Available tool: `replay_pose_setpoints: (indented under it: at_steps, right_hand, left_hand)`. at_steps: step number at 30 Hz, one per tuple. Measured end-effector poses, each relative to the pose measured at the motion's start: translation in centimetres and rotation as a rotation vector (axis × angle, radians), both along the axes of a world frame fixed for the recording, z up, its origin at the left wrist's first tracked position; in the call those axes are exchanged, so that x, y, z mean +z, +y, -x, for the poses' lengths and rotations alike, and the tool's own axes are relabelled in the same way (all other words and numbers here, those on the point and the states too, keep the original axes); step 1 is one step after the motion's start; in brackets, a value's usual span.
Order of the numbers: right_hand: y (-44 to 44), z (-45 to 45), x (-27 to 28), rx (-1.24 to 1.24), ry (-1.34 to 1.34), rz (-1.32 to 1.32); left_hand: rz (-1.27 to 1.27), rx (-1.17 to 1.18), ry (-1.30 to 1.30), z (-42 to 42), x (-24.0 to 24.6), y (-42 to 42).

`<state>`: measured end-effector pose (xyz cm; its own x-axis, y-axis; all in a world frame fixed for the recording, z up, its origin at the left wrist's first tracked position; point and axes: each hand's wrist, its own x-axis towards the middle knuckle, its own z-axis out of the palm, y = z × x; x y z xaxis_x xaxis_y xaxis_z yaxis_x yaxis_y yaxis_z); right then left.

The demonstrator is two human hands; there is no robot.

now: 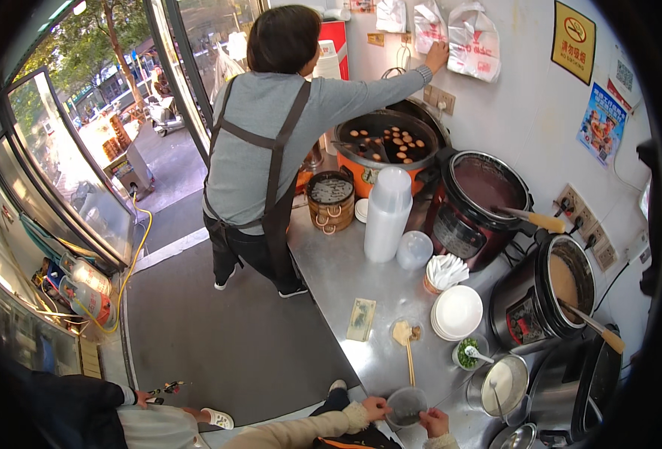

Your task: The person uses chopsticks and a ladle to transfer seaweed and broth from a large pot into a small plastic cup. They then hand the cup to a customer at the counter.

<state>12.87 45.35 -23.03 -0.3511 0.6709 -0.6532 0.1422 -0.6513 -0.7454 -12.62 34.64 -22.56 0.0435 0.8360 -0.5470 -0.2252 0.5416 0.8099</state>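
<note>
Low in the head view, my left hand (377, 408) and my right hand (435, 422) grip opposite sides of a transparent plastic bowl (407, 405). The bowl is at the front edge of a stainless-steel counter (331, 269). Just beyond it lies a pair of wooden chopsticks (410, 362), whose far ends meet pale food scraps (402, 333). A banknote (361, 319) rests flat to the left of the scraps. To the right are a stack of white bowls (459, 310), a cup of chopped green onion (469, 352) with a white spoon, and a metal pot of whitish liquid (499, 384).
Two electric cookers, one of dark red porridge (491, 185) and one of tan porridge (565, 280), line the wall, ladle handles jutting out. Stacked plastic bowls (387, 224), a bamboo steamer (331, 202) and an egg pot (387, 140) stand farther back. A co-worker (269, 134) reaches towards hanging bags (473, 42). Another person (78, 409) stands left.
</note>
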Motion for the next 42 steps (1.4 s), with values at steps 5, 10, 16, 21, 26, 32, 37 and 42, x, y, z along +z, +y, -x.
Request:
replay_pose_setpoints:
  at_steps: [5, 10, 16, 21, 26, 32, 37, 42]
  right_hand:
    - [0.4, 7.7, 10.1, 0.057, 0.154, -0.053]
    - [0.2, 8.0, 8.6, 0.094, 0.004, -0.15]
    - [-1.6, 7.0, 7.7, 0.12, -0.086, -0.259]
    - [-3.6, 5.9, 7.1, 0.054, -0.255, -0.346]
    - [-5.0, 6.0, 7.0, 0.045, -0.54, -0.621]
    - [-4.6, 11.2, 7.6, 0.292, -0.632, -0.596]
    - [2.8, 25.0, 4.0, 0.644, -0.481, -1.158]
    - [7.6, 38.6, 1.4, 0.934, -0.814, -1.348]
  left_hand:
    - [0.097, 0.392, -0.242, 7.1, 6.6, -0.9]
    - [0.01, 0.743, -0.139, 17.4, 12.1, 1.4]
    - [-0.123, 1.096, 0.01, 33.0, 6.0, 5.6]
    - [-0.081, 1.271, 0.032, 42.2, 3.0, 10.6]
    - [-0.088, 1.337, -0.025, 49.8, -2.2, 12.8]
    - [-0.086, 1.233, -0.073, 51.5, -3.2, 14.7]
    - [0.047, 1.159, 0.168, 46.6, -0.7, 10.4]
    - [0.101, 0.807, 0.503, 28.8, -1.6, -2.1]
